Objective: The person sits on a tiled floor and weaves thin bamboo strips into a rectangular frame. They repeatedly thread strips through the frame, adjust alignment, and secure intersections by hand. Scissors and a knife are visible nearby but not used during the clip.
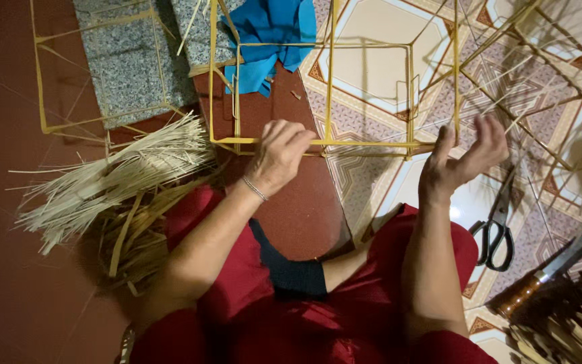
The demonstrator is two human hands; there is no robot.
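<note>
We are looking down on a box-shaped frame (325, 94) of thin yellow bamboo strips, standing on the floor just ahead of the knees. The left hand (279, 156) is closing its fingers around the frame's near bottom rail, clamped on it. The right hand (459, 156) is resting at the frame's right near corner, thumb against the strip, fingers spread apart and lifted; we are not seeing a firm grip there.

We are noting a loose heap of pale split bamboo slivers (112, 178), flat and fibrous, lying to the left. Crumpled blue paper (271, 34) is sitting behind the frame. A second, emptier strip frame (95, 67) is lying at far left. Black-handled scissors (496, 226) are lying on the tiles at right, and near them a knife with a brown wooden handle (543, 273), beside a bundle of darker sticks (574, 323).

The floor is changing from plain dark red to glossy patterned tile (365, 114); a speckled grey mat (126, 57) is lying at top left.
</note>
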